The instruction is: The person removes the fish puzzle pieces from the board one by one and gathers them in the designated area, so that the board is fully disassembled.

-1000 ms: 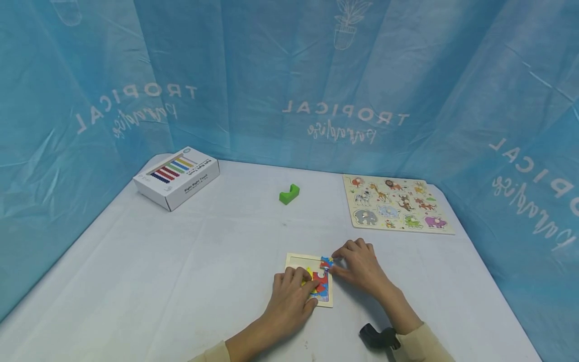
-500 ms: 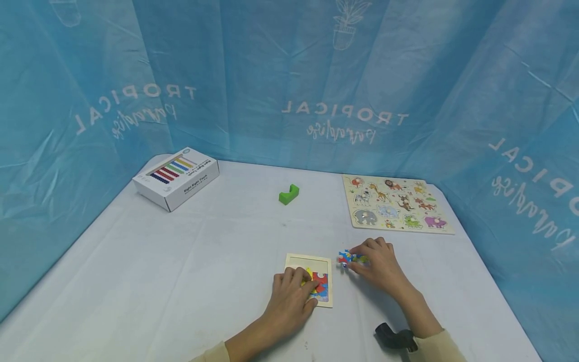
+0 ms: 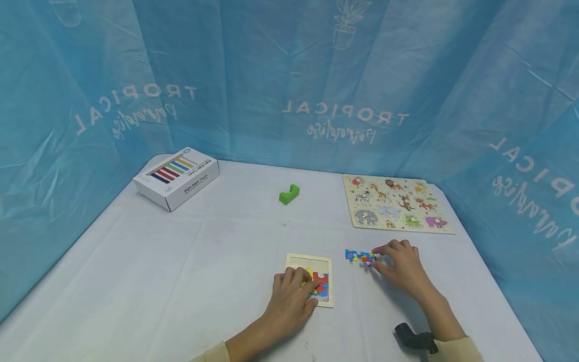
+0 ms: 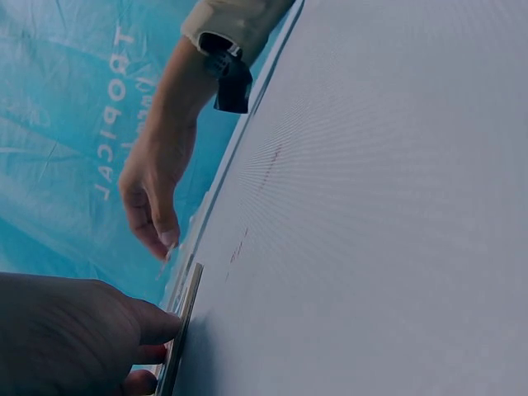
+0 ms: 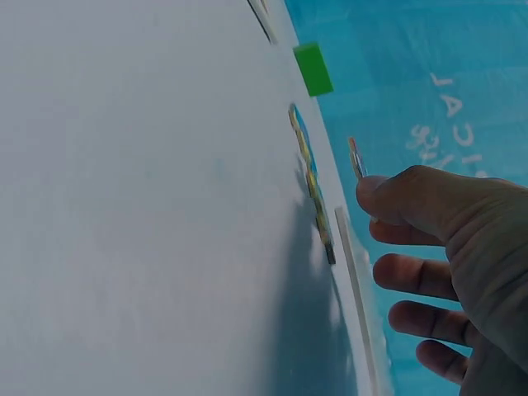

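My right hand [image 3: 402, 264] pinches a small jigsaw piece [image 3: 370, 264] between thumb and fingertips. In the right wrist view the held piece [image 5: 357, 158] appears edge-on, clear of the table. Several joined or adjoining colourful jigsaw pieces [image 3: 353, 255] lie on the table beside it. My left hand [image 3: 289, 299] rests on a small wooden puzzle tray [image 3: 331, 281], covering its left part. Red, yellow and blue pieces [image 3: 322, 289] sit in the tray's lower portion, while a bare strip runs along its far side. In the left wrist view, thumb and fingers [image 4: 157, 326] touch the tray's upper face.
An animal peg puzzle board [image 3: 393, 205] lies at the back right. A green arched block [image 3: 289, 194] stands at the back middle, and a white box [image 3: 176, 177] at the back left. A black strap-like device [image 3: 413, 339] hangs at the right sleeve. Blue curtains [image 3: 280, 75] enclose the table.
My right hand has moved from the tray's right corner further right, carrying the pinched piece and uncovering the pieces on the table. The left hand and tray have stayed put.
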`<state>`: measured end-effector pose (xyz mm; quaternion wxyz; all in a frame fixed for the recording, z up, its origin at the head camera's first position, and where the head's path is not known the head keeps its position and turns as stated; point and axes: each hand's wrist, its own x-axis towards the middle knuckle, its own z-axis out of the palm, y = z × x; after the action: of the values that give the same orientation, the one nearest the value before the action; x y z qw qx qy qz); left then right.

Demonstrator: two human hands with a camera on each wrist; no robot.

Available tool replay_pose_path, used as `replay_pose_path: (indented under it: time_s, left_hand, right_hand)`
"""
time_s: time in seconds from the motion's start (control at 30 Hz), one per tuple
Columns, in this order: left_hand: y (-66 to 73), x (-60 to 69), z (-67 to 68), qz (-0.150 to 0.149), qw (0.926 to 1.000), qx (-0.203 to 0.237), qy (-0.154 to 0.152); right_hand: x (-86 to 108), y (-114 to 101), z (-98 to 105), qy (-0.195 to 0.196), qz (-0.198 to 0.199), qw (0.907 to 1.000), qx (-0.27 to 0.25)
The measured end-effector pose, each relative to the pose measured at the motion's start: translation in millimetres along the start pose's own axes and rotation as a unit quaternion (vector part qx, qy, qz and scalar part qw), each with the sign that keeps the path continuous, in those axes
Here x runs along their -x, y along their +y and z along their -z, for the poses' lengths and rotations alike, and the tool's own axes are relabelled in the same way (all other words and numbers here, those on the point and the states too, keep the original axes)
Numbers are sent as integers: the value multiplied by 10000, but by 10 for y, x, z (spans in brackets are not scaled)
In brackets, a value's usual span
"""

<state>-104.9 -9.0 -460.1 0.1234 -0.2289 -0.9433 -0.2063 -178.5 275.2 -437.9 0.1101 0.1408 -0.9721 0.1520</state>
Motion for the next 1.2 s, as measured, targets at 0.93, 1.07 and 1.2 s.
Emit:
replay_pose_path:
  time_s: [0.93,1.07,1.2]
  left_hand:
    - [1,12,0,9,10000,-4,-52]
    - [3,11,10,8,10000,14,-75]
    - [4,13,12,10,10000,8,-58]
  right_hand:
    - [50,413,12,-347,-443,9983,124]
    - [51,425,4,-358,-459,9982,107]
    - [52,425,-2,-355,-474,9982,60]
